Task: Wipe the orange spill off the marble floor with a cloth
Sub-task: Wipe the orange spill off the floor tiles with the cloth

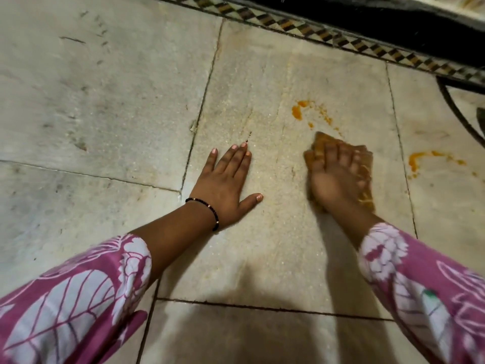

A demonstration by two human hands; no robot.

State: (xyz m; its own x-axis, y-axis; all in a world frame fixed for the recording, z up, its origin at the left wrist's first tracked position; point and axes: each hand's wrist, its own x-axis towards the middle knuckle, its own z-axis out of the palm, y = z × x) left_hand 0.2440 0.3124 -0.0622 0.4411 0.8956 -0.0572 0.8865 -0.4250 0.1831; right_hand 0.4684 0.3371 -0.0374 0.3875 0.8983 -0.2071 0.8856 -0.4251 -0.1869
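Pale marble floor [110, 95] fills the view from above, laid in large slabs with dark seams, and a patterned mosaic border [309, 27] runs along its far edge. Near the middle of the view, the right hand [338, 174] lies on a folded cloth [321, 143], fingers spread over it and pressing it to the floor; the hand is blurred, so whether the fingertips curl round the cloth's edge cannot be told. The cloth is already stained orange-brown. Just beyond the cloth, towards the mosaic border, lies one patch of the orange spill [299, 111], a curved smear with small flecks trailing back to the cloth's far corner. A second orange smear [417, 160] sits on the neighbouring slab, near the cloth on the side away from the left hand. The left hand [225, 185] is flat and open on the floor beside the cloth, well apart from it, fingers straight, with a dark beaded bracelet [210, 211] at the wrist; it seems to brace the body. Both sleeves are pink with white leaf print. To wipe well, the cloth should probably sweep over each smear from its outer edge inward with firm, even pressure, then be refolded to a cleaner face, since a soiled one may spread the colour into the seams.
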